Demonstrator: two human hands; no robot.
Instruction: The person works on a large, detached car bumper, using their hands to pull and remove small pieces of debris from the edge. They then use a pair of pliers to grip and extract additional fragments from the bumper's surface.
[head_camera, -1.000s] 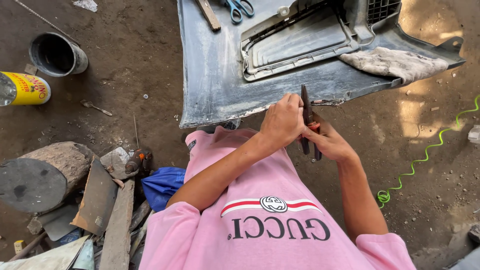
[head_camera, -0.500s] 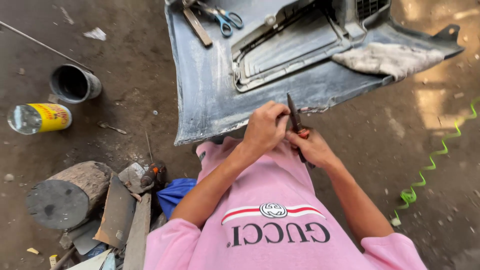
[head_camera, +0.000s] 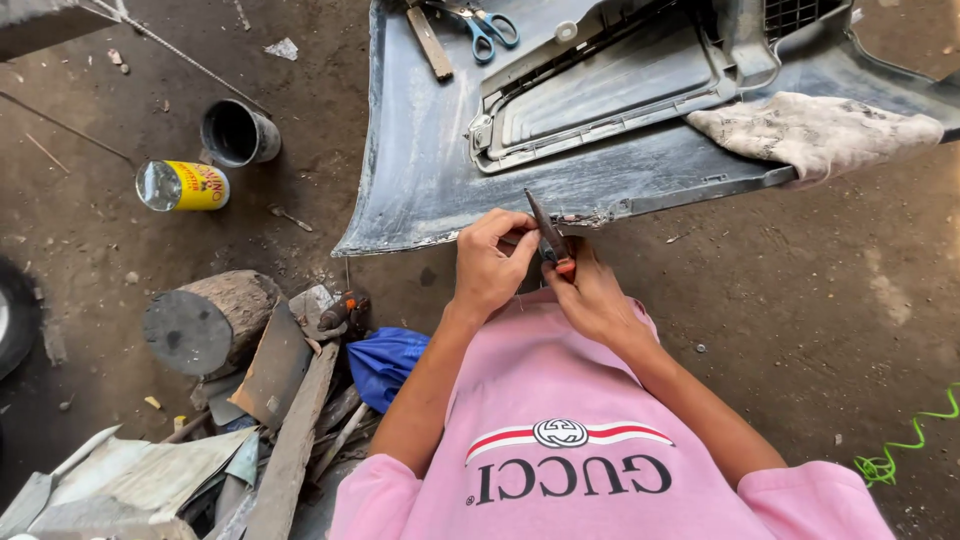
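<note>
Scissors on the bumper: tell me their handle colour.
Blue handles on the scissors, seen in the head view, near the bumper's top edge.

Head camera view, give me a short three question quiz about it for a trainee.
1. True or false: the left hand and the right hand are both at the lower edge of the dusty grey plastic car bumper.
2. Which thing lies on the bumper near its top edge? A: blue-handled scissors. B: yellow-labelled tin can. C: cut wooden log.
3. Fill in: the dirty whitish cloth lies on the bumper's ____ side in the picture.

Key
1. True; the right hand also grips a dark slim tool with a reddish handle.
2. A; the can and the log are on the ground.
3. Right.
</note>
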